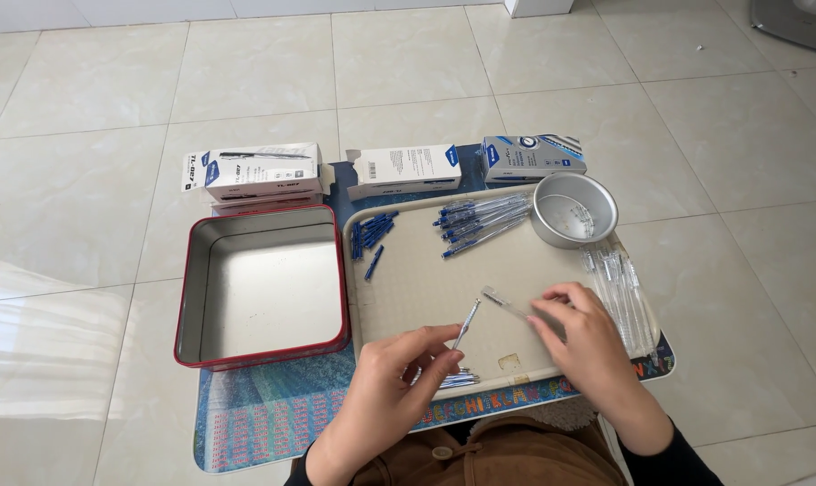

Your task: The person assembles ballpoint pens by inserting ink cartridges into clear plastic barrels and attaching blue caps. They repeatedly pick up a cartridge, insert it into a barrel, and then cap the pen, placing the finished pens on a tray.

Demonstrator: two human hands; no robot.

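My left hand (pixel 392 380) pinches a thin pen refill (pixel 466 324) with its metal tip pointing up and away, over the near edge of the beige tray (pixel 426 288). My right hand (pixel 581 337) holds a clear pen barrel (pixel 505 304) that points left toward the refill's tip; the two are apart. A small bunch of refills (pixel 453 380) lies under my left hand. On the tray lie blue pen caps (pixel 372 232), a pile of blue-tipped pens (pixel 482 220) and a row of clear barrels (pixel 624 297).
A round metal bowl (pixel 573 209) sits at the tray's far right corner. An open, empty red-rimmed tin (pixel 262 283) stands left of the tray. Three pen boxes (pixel 404 169) line the back. Everything rests on a patterned mat (pixel 264 418) on a tiled floor.
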